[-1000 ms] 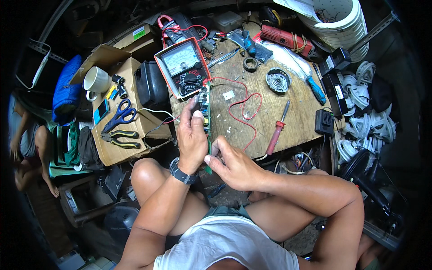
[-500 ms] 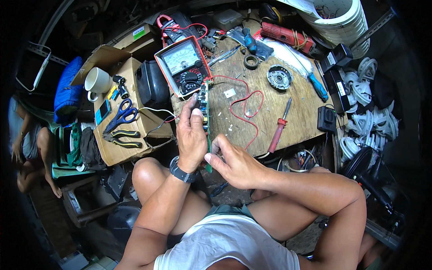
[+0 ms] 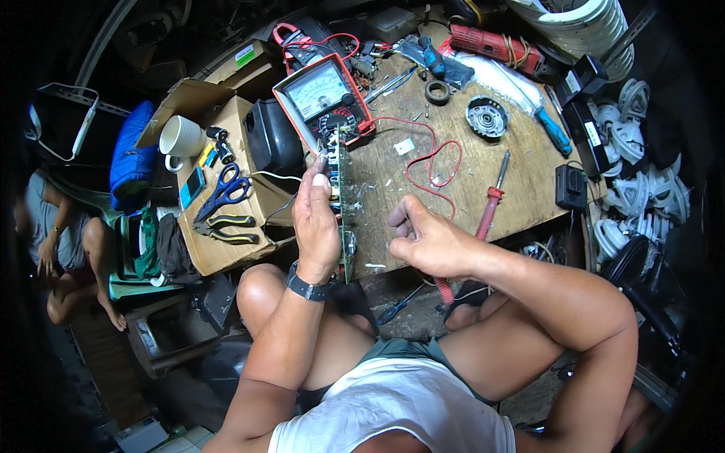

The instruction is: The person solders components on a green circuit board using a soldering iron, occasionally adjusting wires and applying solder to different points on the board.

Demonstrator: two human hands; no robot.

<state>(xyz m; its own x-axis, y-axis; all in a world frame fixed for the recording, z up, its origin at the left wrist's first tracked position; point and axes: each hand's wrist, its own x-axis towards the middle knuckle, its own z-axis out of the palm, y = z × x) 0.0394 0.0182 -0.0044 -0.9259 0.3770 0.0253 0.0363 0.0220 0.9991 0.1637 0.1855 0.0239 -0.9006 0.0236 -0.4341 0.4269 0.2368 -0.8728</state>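
Note:
My left hand (image 3: 317,226) grips a circuit board (image 3: 346,219) along its left side, with the thumb and fingers closed on it. The board stands nearly edge-on to me, its parts facing left. To its right, my right hand (image 3: 438,240) hovers apart from it near the table's front edge. The right fingers are loosely curled with a gap to the thumb, and nothing shows in them. Beside that hand a soldering iron (image 3: 491,208) with a pink-red handle lies partly hidden under my wrist. An analog multimeter (image 3: 321,94) in a red-orange frame lies just beyond the board.
On the wooden table (image 3: 521,181) lie a red test lead (image 3: 411,170), a round metal part (image 3: 487,117), a tape roll (image 3: 437,92) and a blue-handled screwdriver (image 3: 553,132). A cardboard box (image 3: 215,245) at left carries scissors (image 3: 224,189), pliers (image 3: 226,228) and a mug (image 3: 181,137). Another person sits far left.
My right hand has let go of the board's lower end and moved right, away from it. My left hand keeps its hold. The whole view has shifted slightly.

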